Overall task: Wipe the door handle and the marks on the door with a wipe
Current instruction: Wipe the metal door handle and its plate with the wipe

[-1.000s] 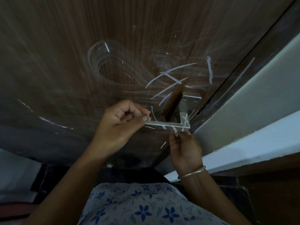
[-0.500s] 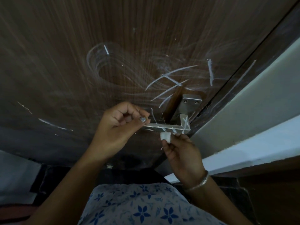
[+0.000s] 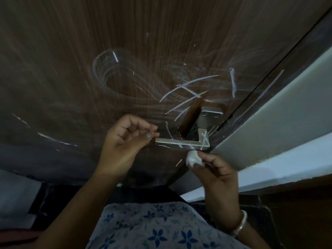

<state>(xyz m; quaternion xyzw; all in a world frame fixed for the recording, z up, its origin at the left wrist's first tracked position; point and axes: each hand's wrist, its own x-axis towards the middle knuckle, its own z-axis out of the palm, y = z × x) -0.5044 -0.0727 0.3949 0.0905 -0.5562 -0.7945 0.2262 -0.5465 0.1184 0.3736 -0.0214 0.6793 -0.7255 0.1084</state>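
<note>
The right hand [image 3: 215,173] pinches a small white wipe [image 3: 195,159], scrunched into a ball at the fingertips. The ball sits just under the bend of the door handle [image 3: 181,142]; I cannot tell if it touches. The left hand [image 3: 122,142] is curled, with thumb and first finger meeting right at the handle's free end. I cannot tell if they grip it. The handle is a silver bar with white streaks on it. Its plate [image 3: 211,114] has two screws. The door [image 3: 71,51] is dark brown wood with white marks [image 3: 190,81]: long lines and a smeary swirl. A bangle [image 3: 240,225] is on the right wrist. A pale wall [image 3: 269,126] is to the right.
</note>
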